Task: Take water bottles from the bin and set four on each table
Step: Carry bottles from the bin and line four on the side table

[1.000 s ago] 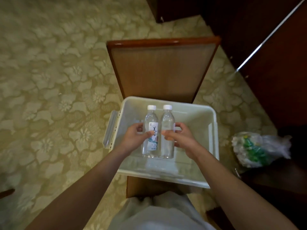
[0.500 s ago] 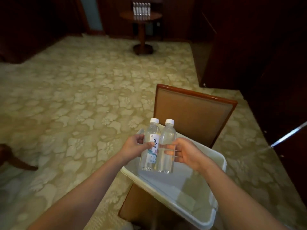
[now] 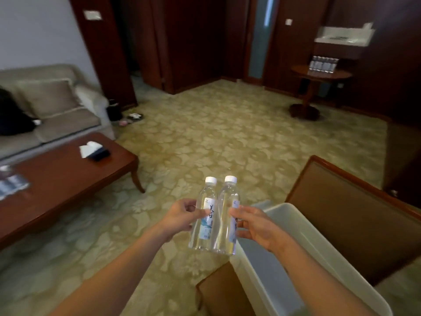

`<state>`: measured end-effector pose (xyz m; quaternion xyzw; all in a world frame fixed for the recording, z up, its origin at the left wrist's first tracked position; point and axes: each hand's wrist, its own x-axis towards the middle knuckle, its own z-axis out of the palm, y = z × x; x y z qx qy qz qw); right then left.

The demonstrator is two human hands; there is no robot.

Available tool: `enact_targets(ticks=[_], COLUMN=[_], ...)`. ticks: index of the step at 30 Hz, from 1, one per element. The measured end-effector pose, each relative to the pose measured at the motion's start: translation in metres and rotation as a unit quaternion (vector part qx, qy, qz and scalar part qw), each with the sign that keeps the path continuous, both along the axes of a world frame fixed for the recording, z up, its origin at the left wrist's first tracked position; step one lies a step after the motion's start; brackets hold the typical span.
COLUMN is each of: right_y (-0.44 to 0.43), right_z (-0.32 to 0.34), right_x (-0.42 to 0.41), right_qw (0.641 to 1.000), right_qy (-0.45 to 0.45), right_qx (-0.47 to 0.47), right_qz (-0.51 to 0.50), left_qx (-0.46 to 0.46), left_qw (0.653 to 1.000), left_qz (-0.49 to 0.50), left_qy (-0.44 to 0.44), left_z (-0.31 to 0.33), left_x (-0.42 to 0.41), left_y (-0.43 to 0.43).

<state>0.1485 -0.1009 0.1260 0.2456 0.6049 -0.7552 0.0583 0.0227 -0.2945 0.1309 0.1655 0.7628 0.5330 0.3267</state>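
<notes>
Below-right of grip, white bin [image 3: 296, 238] sitting. We are gripping left water bottle [image 3: 204, 221] in left hand [image 3: 180, 216], right water bottle [image 3: 224, 215] in right hand [image 3: 256, 228], both upright, touching. Risk: light fingertip holds slipping mid-carry, bottles dropping.

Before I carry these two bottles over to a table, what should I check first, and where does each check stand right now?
1. Left hand grips the left clear plastic water bottle: ok.
2. Right hand grips the right clear plastic water bottle: ok.
3. White screw caps on both bottles: ok.
4. Both bottles lifted out of the white plastic bin: ok.
5. Bare surface on the low rectangular wooden coffee table: ok.
6. Count of the blurred bottles at that table's left edge: cannot tell.
</notes>
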Motion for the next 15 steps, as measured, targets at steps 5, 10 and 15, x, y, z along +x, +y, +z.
enact_targets(ticks=[5,10,15], right_y=[-0.052,-0.126,-0.230], right_z=[0.008,0.014,0.013], right_x=[-0.050,-0.090,-0.129], right_qw=[0.995,0.985,0.971], right_qy=[0.007,0.010,0.015], right_qx=[0.003,-0.003,0.010], right_qz=[0.104,0.172,0.237], left_qx=[0.015,0.036,0.047], left_qw=[0.995,0.981,0.960], left_qz=[0.101,0.189,0.277], left_qy=[0.001,0.006,-0.010], left_z=[0.008,0.017,0.012], left_x=[-0.007,-0.009,-0.009], left_y=[-0.072,-0.147,-0.261])
